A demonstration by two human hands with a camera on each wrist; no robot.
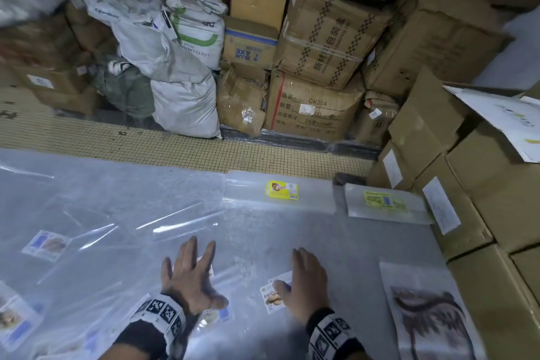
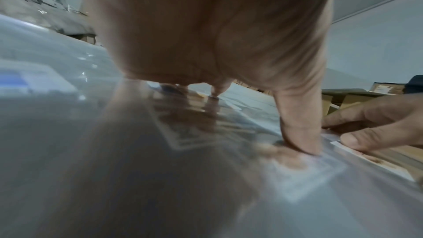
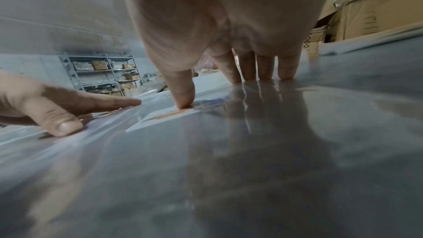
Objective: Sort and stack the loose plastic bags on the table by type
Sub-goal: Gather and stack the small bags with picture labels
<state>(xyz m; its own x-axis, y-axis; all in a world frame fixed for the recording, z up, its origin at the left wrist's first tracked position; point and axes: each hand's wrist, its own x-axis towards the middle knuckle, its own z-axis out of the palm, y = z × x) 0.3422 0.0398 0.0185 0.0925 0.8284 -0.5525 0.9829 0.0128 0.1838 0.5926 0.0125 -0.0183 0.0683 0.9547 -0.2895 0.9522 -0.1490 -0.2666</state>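
- Hands flat: my left hand [image 1: 190, 278] and right hand [image 1: 306, 280], fingers spread, press clear biscuit-label plastic bags [image 1: 274, 295] onto the grey counter [image 1: 365, 242].
- Two yellow-label stacks [image 1: 282, 190] started; loose bags remain.

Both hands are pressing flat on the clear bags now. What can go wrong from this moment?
The left hand and right hand press overlapping clear bags; sliding one could drag its neighbours. The white-label bags look alike, so types could be mixed. The palm-print bag lies near the table's right edge and may slip off.
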